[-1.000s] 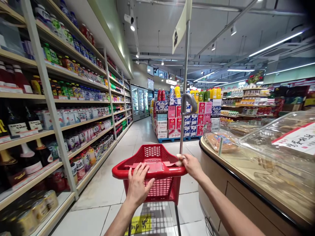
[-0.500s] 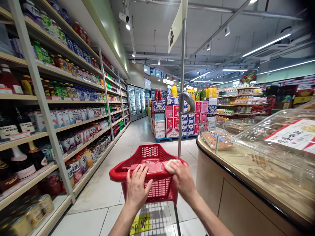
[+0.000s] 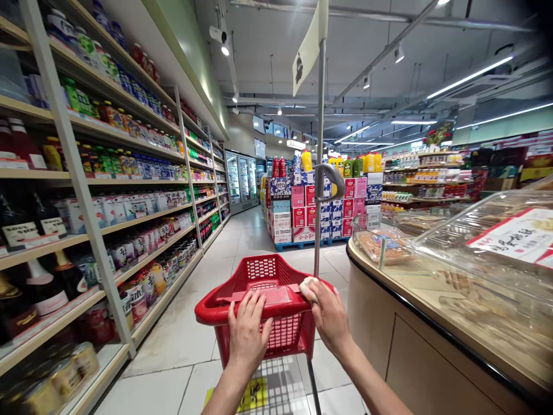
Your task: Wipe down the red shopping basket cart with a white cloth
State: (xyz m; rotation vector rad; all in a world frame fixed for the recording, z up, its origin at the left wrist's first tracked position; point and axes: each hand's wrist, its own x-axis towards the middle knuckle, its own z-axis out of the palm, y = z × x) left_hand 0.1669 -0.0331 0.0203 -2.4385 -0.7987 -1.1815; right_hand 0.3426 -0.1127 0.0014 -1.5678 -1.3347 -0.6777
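Through the head view, my only feed, I have 2 bare hands at the red cart [image 3: 307, 331], which stands on the tiled floor [image 3: 185, 328]. My left hand [image 3: 249, 337] lies across the middle of the cart's handle [image 3: 211, 312], fingers stretched and slightly apart, with nothing gripped that I can see. My right hand [image 3: 329, 318] is on the right part of the cart's handle, on the near side of the pole [image 3: 321, 127]; its fingers bend around a white wad [image 3: 308, 288], whose full shape I can't make out. A pale red panel [image 3: 279, 295] lies on the cart's handle between the hands. Right of the cart stands a desk [image 3: 415, 346] with clear covers [image 3: 458, 236] on it; left of the cart run shelves [image 3: 142, 180], and beyond it are stacked cartons [image 3: 298, 216]. I judge the cart could roll or swing if I push hard, since the left hand only rests there, and it might then bump the desk. The wad could slip from a loose hold or snag on the panel's edge, and my knuckles could hit the pole if they slide too far.
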